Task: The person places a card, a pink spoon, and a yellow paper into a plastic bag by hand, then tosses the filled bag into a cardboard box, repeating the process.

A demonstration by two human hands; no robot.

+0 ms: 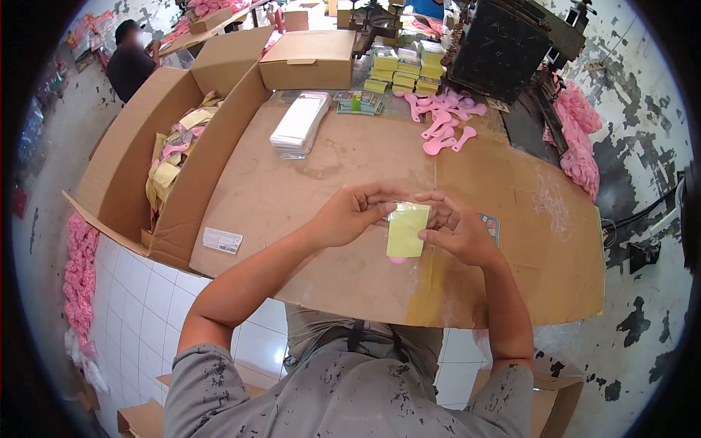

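Between my two hands is a clear plastic bag with a yellow card (408, 232) inside. A bit of something pink (398, 260) shows at the bag's lower end. My left hand (358, 212) pinches the bag's upper left corner between thumb and fingers. On the right edge, my right hand (458, 230) has its thumb against the front, with its fingers curled behind. Partly hidden beside my right wrist, a blue printed card (490, 228) lies on the cardboard-covered table (328, 274).
A large open carton (237, 139) of packed bags stands at the left. Further back are a stack of clear bags (301, 123), pink plastic pieces (442, 120), card stacks (409, 67), a closed box (308, 58) and a dark machine (498, 47). Another person (131, 64) sits far left.
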